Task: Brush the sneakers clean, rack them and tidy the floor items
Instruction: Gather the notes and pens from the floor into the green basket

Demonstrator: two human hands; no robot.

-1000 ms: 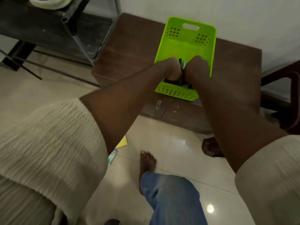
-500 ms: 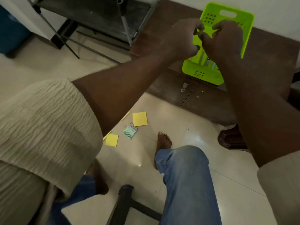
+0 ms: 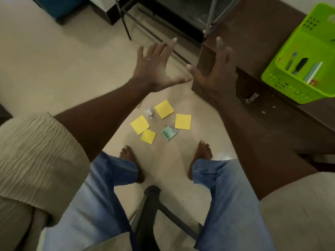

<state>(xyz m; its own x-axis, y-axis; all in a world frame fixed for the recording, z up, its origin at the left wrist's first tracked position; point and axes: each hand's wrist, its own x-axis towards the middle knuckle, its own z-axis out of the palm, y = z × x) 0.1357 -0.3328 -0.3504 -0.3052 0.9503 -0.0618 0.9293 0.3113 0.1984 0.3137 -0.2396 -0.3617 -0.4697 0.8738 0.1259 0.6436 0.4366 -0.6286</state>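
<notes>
Head view:
Left hand [image 3: 155,69]: fingers splayed, empty, above the floor.
Right hand [image 3: 215,77]: also splayed, empty (thumbs nearly meeting).
Yellow paper squares [image 3: 164,109]: four, flat on glossy tile [image 3: 54,69].
Striped packet [image 3: 169,132]: among them.
Basket [image 3: 308,33]: perforated green plastic, far right on the brown cabinet [image 3: 253,33].

Left hand [image 3: 157,67] and right hand [image 3: 215,73] hovering side by side over floor [image 3: 54,69], fingers spreading, holding nothing, thumbs nearly touching. Four yellow notes [image 3: 164,109], green packet [image 3: 169,132] and clear wrapper [image 3: 149,112] lying below hands, near feet [image 3: 130,160]. Green basket [image 3: 304,57] sitting on cabinet [image 3: 253,33] right of right hand, slim items lying inside. Rack [image 3: 181,11] standing beyond fingertips.
</notes>
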